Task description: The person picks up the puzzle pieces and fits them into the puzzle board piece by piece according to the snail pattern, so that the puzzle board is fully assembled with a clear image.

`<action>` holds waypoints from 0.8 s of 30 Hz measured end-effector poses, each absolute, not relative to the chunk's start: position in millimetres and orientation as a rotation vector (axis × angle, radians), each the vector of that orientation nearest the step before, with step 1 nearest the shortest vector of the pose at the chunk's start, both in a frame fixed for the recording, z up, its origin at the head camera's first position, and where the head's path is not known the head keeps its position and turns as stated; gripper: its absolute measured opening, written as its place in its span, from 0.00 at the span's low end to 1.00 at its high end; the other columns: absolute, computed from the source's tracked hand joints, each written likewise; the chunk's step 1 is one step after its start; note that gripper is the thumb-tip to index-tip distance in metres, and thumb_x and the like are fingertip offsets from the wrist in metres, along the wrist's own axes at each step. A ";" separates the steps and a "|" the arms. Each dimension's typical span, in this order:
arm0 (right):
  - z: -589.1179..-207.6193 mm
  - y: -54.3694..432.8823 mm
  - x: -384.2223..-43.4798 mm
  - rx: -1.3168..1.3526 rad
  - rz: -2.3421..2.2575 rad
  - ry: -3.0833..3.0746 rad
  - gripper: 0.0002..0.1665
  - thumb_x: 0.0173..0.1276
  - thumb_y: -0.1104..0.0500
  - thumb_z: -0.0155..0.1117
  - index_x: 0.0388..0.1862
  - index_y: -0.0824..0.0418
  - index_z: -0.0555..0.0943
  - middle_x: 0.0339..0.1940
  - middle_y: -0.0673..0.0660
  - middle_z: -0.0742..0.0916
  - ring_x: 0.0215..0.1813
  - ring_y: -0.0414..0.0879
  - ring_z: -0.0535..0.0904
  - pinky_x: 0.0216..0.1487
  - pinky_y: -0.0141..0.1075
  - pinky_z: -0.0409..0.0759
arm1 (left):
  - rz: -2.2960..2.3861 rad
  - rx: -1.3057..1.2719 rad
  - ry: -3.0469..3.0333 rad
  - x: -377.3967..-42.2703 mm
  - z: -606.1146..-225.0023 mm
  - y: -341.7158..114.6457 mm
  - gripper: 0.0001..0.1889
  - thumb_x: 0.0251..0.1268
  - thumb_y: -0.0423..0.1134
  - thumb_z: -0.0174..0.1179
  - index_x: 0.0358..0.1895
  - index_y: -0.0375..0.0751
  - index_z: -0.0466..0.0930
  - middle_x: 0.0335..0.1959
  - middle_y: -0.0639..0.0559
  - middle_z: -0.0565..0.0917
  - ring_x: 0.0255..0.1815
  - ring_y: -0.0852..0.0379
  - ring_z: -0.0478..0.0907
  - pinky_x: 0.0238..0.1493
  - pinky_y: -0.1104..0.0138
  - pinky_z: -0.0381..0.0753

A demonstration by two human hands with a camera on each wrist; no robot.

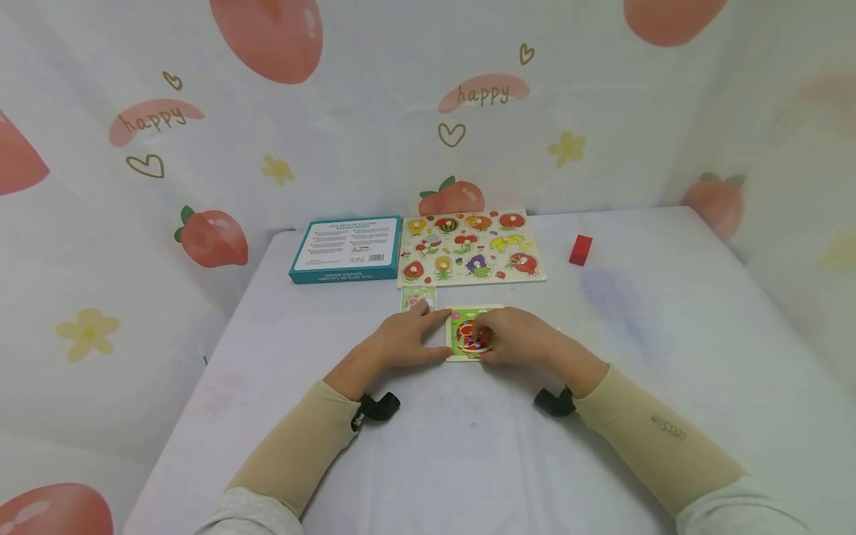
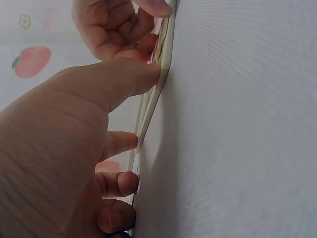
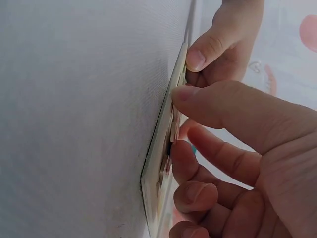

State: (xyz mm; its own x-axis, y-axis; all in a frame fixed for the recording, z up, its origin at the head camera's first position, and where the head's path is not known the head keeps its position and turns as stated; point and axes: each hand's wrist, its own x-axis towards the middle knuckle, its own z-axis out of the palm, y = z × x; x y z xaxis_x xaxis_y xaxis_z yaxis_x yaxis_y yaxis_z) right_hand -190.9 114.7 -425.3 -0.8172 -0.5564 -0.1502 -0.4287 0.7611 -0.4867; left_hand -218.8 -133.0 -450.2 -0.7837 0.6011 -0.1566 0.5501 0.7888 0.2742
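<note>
A small square wooden picture puzzle with a green ground and a round red-and-blue figure lies before me in the head view. My left hand is at its left side, thumb and index finger stretched apart and touching the frame. The other left fingers bend loosely past the edge. From the right, my right hand reaches over the puzzle. Its thumb touches the near edge of the board, while its bent fingers are against the raised pieces. I cannot tell whether they pinch a piece.
A green picture card lies behind the left hand, partly covered by it. Farther back are a teal-edged box and a fruit peg puzzle board. A red block stands at the back right. White patterned cloth hangs behind the table.
</note>
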 end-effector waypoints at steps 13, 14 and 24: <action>-425.3 118.0 -195.2 -0.810 -0.635 2.624 0.17 0.62 0.57 0.77 0.50 0.56 0.86 0.34 0.47 0.81 0.41 0.45 0.75 0.43 0.39 0.76 | 0.331 0.860 2.730 -217.7 -448.1 -132.1 0.43 0.64 0.68 0.61 0.80 0.57 0.63 0.51 0.52 0.69 0.43 0.54 0.71 0.42 0.64 0.73; -424.6 118.1 -195.3 -0.815 -0.640 2.627 0.16 0.62 0.57 0.76 0.49 0.56 0.87 0.35 0.47 0.82 0.41 0.45 0.75 0.43 0.39 0.76 | 0.329 0.861 2.729 -217.8 -448.0 -132.1 0.43 0.64 0.68 0.61 0.80 0.57 0.63 0.51 0.52 0.69 0.43 0.54 0.71 0.42 0.63 0.73; -425.0 119.1 -193.0 -0.906 -0.584 2.651 0.13 0.66 0.57 0.77 0.49 0.57 0.92 0.41 0.49 0.82 0.44 0.45 0.76 0.49 0.38 0.78 | 0.316 0.870 2.741 -218.9 -449.5 -132.1 0.43 0.65 0.68 0.60 0.80 0.58 0.63 0.52 0.51 0.70 0.41 0.53 0.72 0.43 0.62 0.74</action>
State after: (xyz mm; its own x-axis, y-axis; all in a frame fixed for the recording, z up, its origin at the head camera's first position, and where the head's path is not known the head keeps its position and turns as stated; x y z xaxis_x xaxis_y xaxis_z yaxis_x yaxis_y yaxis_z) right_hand -193.0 119.1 -425.0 -0.7645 -0.6315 -0.1291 -0.5187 0.7217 -0.4584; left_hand -218.9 -132.1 -449.5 -0.7913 0.5879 -0.1680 0.5343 0.7985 0.2774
